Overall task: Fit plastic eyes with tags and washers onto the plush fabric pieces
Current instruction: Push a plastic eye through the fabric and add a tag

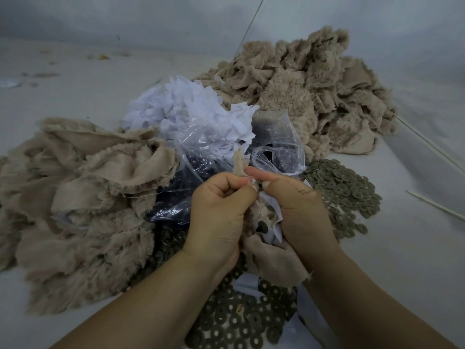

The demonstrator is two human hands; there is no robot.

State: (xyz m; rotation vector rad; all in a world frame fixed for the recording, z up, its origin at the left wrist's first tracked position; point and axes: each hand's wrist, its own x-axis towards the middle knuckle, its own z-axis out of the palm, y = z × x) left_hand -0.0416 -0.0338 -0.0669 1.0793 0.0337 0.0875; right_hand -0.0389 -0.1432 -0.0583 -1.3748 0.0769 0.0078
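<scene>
Both hands (254, 207) pinching the plush piece (273, 258) mid-frame; best keep fabric taut, push eye post (259, 183) straight through.

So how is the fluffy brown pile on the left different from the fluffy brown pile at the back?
The left plush pile lies low and spread out close to the person, while the back plush pile is heaped taller and farther away on the right. The left pile sits against the clear plastic bag; the back pile sits behind the white tags. Both are the same tan furry fabric pieces, showing fuzzy fronts and smooth backs.
</scene>
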